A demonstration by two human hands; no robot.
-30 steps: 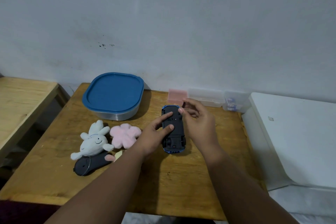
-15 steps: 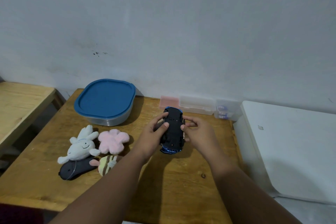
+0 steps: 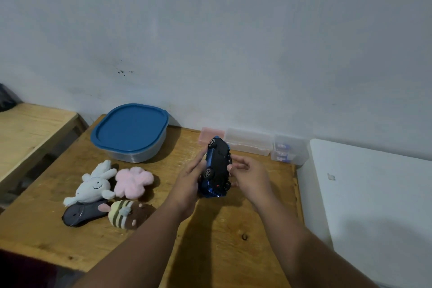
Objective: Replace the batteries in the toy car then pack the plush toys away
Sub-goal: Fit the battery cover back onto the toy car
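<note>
While left hand (image 3: 189, 185) grips car (image 3: 219, 167), plush toys (image 3: 94, 188) lie left; tub (image 3: 131, 132) behind.

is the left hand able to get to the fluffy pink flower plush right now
Probably not straight away: the left hand is holding the blue toy car. The pink flower plush lies uncovered on the wooden table just to its left, so the path looks free.

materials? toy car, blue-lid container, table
toy car: probably hard plastic; glossy blue shell, matt black underside, crisp moulded edges.
container lid: smooth blue plastic by the look, moulded rim. container body: grey and ribbed; translucent plastic or metal, cannot tell.
table: wood with a slight sheen; grain and a knot show.
</note>
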